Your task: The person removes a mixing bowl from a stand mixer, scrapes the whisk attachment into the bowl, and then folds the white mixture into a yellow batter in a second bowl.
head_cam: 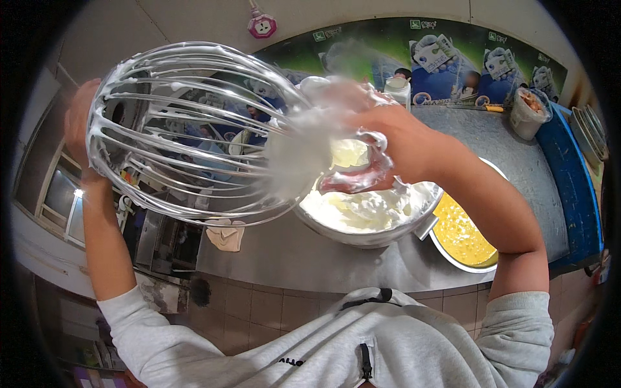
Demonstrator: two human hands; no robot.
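Note:
A large balloon whisk [194, 131] with metal wires, streaked with white foam, fills the upper left, close to the camera. My right hand [383, 140], smeared with the foam, is curled round its right end; a whitish blur hides part of the contact. My left hand [82, 128] is raised at the whisk's left end, its fingers partly behind the wires, so its hold is unclear. Below my right hand, a tilted metal bowl [368, 237] holds thick white whipped foam [383, 211]. Partly behind my right forearm stands a second bowl [446, 257] of yellow batter [463, 233].
A folded cloth [225, 236] lies on the metal worktop [271, 262]. Toward the back are a white container [398, 89], an orange-handled knife [485, 107] and a tub of eggshells [531, 114]. A blue raised edge [575, 194] bounds the right side. A power socket [262, 25] is above.

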